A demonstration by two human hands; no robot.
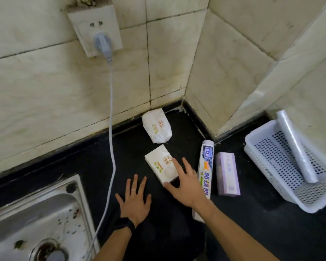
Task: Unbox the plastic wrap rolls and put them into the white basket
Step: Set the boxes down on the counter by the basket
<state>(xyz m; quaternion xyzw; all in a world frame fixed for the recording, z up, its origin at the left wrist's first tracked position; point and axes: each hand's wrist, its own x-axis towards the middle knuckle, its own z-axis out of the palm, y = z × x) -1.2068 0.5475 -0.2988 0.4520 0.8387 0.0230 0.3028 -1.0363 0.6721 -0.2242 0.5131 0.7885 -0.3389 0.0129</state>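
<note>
A white basket (260,157) stands at the right on the black counter, and one clear plastic wrap roll (295,147) leans inside it. A long white printed box (205,172) lies in the middle, with a lilac box (227,173) beside it. A small white box (159,165) lies left of those. My right hand (184,182) hovers over the small white box's near end, fingers spread, thumb at its corner. My left hand (135,200) rests flat and open on the counter, holding nothing.
A white wrapped packet (156,128) lies near the wall corner. A steel sink (36,223) fills the lower left. A grey cable (111,129) runs from a wall socket (96,29) down across the counter. Tiled walls close the back and right.
</note>
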